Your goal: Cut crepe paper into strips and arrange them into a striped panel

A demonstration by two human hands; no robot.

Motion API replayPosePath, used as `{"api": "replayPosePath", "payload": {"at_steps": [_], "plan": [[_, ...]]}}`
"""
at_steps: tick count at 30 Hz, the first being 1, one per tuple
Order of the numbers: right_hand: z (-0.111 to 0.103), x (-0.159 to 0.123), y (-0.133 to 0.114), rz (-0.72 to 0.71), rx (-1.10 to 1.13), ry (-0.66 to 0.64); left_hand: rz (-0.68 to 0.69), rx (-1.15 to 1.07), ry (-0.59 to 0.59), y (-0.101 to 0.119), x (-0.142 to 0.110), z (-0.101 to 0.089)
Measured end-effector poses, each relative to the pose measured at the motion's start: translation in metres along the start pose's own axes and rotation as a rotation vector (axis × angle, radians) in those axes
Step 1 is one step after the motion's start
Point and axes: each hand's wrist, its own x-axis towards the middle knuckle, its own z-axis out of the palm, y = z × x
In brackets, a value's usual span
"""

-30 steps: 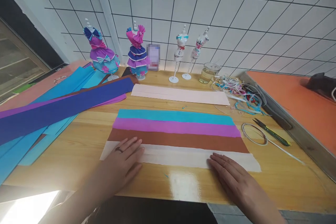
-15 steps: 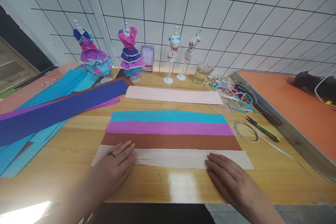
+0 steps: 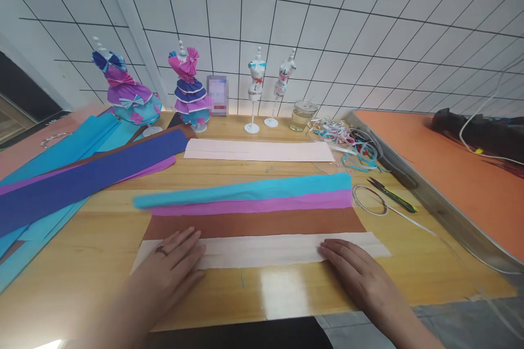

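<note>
At the left, a dark blue strip (image 3: 94, 177) crosses a fan of light blue strips (image 3: 61, 144); behind stand a bow-trimmed mannequin (image 3: 133, 92) and a tiered-skirt mannequin (image 3: 191, 90). The left hand (image 3: 174, 256) lies palm down, fingers stretched out and close together, on the left part of a white strip (image 3: 262, 252). That strip is nearest the person, in the middle of the table (image 3: 213, 305), with a brown strip (image 3: 262, 223), a purple strip (image 3: 262, 203) and a slanting blue strip (image 3: 249, 188) beyond. A pale pink strip (image 3: 262, 150) lies farther back. The right hand (image 3: 360, 270) rests its fingertips on the white strip, fingers together and slightly bent. Beyond are a glass (image 3: 303, 115) and a ribbon tangle (image 3: 352, 142); a thin ribbon coil (image 3: 370, 200) sits close by the purple strip's right end, snips (image 3: 392, 194) beside it. The fan is cut off at the left edge, the blue strip's left end blurs, the left hand hides some white strip, an upright panel (image 3: 218, 95) is pixelated, and a dark bundle (image 3: 454, 128) at right is hard to identify.
</note>
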Motion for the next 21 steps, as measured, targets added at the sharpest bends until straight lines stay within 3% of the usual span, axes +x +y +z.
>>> {"api": "replayPosePath", "payload": {"at_steps": [7,11,21], "plan": [[-0.008,0.009,-0.007,0.003,0.021,0.098,-0.047,0.047,-0.080,0.005,0.007,-0.010],[-0.018,0.016,-0.010,0.026,0.067,0.051,-0.062,0.049,-0.132,0.005,0.012,-0.013],[-0.017,0.031,0.027,0.039,-0.064,-0.017,-0.191,-0.012,-0.225,-0.006,0.028,-0.016]]}}
